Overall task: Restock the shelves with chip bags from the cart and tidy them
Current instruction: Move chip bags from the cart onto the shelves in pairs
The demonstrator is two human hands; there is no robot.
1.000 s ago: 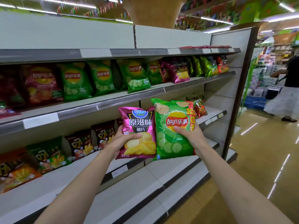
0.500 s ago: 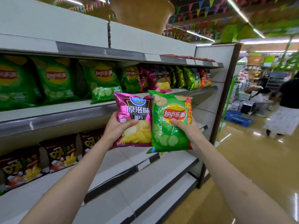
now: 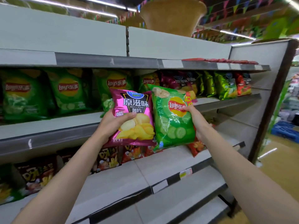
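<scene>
While both hands hold chip bags up at the middle shelf (image 3: 48, 126), neither bag is shelved yet.

Left hand (image 3: 111, 122) curls around the lower left of a pink bag (image 3: 134, 117); right hand (image 3: 196, 118) pinches the right edge of a green cucumber bag (image 3: 171, 120), thumb across its logo. Both hover before the shelf's front edge (its rows of green bags (image 3: 68, 91) already look full). Pushed in carelessly, either bag could topple neighbours, crush chips, or slip from that one-edge pinch.

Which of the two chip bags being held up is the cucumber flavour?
The green Lay's bag in the right hand; cucumber slices show on it, while the pink bag in the left hand shows plain yellow chips.
</scene>
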